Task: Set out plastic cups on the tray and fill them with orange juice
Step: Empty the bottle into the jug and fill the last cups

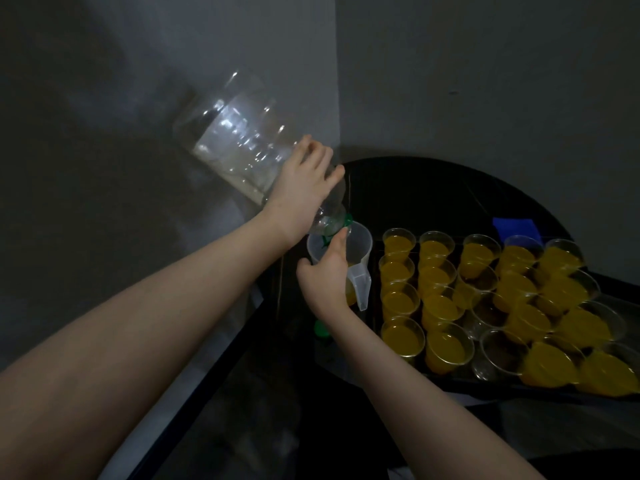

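My left hand [304,185] grips the shoulder of a large clear plastic bottle [239,147], tipped mouth-down over a clear plastic jug [360,247]. The bottle looks nearly empty. My right hand [325,275] holds the jug's side near its rim; a little orange juice shows low in the jug. To the right, a dark tray [485,384] carries several clear plastic cups in rows. Most cups, such as one at the front left [403,336], hold orange juice. A few in the middle, like one cup [498,351], look empty.
A green bottle cap [322,329] lies on the dark table [433,192] below my right wrist. A blue object [516,226] sits behind the tray. Grey walls meet in a corner directly behind the table.
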